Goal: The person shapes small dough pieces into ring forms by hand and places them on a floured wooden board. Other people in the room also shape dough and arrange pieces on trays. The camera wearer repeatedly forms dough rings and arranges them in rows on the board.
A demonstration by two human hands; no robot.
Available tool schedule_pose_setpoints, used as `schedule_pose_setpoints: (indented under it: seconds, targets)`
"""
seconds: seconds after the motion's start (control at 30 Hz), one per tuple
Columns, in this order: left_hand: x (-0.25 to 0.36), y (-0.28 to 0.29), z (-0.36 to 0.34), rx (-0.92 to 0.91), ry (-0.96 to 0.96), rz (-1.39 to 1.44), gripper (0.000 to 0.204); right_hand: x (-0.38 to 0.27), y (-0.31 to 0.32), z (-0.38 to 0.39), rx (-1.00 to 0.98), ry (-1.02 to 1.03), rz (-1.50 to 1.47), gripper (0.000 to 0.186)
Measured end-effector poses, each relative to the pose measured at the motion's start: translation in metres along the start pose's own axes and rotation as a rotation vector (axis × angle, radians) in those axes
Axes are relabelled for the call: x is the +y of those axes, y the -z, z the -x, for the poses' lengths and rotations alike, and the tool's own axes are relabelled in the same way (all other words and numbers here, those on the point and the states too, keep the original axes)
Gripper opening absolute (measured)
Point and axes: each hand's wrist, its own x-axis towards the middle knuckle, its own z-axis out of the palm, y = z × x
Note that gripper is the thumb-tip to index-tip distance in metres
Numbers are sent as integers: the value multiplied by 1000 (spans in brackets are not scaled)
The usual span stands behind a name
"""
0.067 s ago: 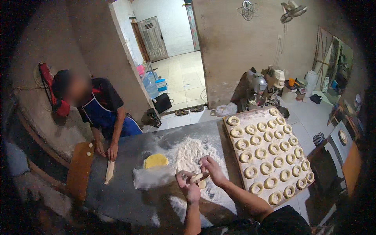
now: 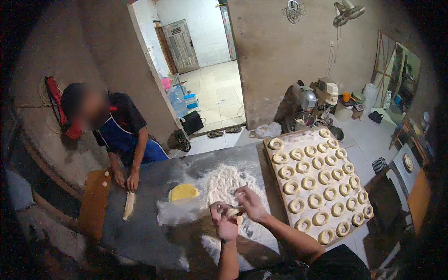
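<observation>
Over the floured part of the dark table, my left hand (image 2: 225,225) and my right hand (image 2: 252,205) are close together. A small piece of pale dough (image 2: 232,212) is between them, its ends partly hidden by my fingers. Both hands have curled fingers on this dough. Just below them, another bit of dough (image 2: 240,220) shows on the table, partly covered. Loose white flour (image 2: 228,179) is heaped and spread beyond my hands. To their left lies a yellow slab of dough (image 2: 183,192) next to a crumpled clear plastic sheet (image 2: 178,212).
At the right, a floured board (image 2: 305,140) holds rows of ring-shaped dough pieces. Across the table on the left, a co-worker in a blue apron (image 2: 112,135) handles a long dough strip (image 2: 129,206) beside a brown board (image 2: 94,205). Mixers (image 2: 307,99) stand by the far wall.
My hands have stayed almost in place over the flour. Less of the dough piece shows between my fingers. The co-worker's hands have barely moved.
</observation>
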Motion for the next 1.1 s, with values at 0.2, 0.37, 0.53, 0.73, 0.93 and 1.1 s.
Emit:
schedule_pose_setpoints:
  seconds: [0.2,0.37,0.53,0.73,0.93,1.1]
  targets:
    - [-69,-34,-20,-126,-113,-1498,21,10,81,-15,-184,-305,-606,50]
    - [-143,-58,-35,-134,-308,-1284,8,15,148,-21,6,-120,-872,36]
    - [-186,-115,-49,-111,-315,-1161,12,37,215,-36,-103,-68,-454,41]
    - [-226,-154,-69,-138,-414,-1216,24,34,273,-49,-48,-128,-829,36]
    - [-263,-178,-84,-154,-364,-1062,25,44,306,-67,-93,-75,-469,38]
    - [-291,-176,-102,-247,-169,-1045,21,37,328,-79,-48,18,16,36]
